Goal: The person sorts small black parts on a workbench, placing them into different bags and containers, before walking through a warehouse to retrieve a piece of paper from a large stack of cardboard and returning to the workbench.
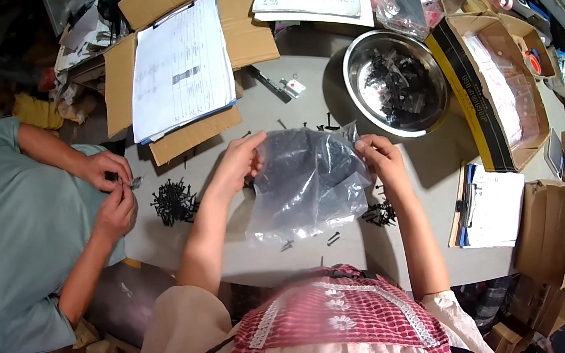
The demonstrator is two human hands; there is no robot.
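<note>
A clear plastic bag (308,191) with dark contents is stretched between my two hands above the table. My left hand (241,162) pinches its upper left edge, and my right hand (378,153) grips its upper right corner. Loose black screws (380,214) lie by my right wrist, partly behind the bag. To the left of my left forearm is a larger pile of black screws (174,201). A few single screws (333,239) are scattered in front of the bag. What exactly the bag holds is blurred by its film.
A steel bowl (355,92) of small black packets stands back right, beside an open cardboard box (468,94). Clipboards (181,73) with papers lie on a carton at the back left and on the right (488,208). At left, a co-worker's hands (112,195) hold a small dark piece.
</note>
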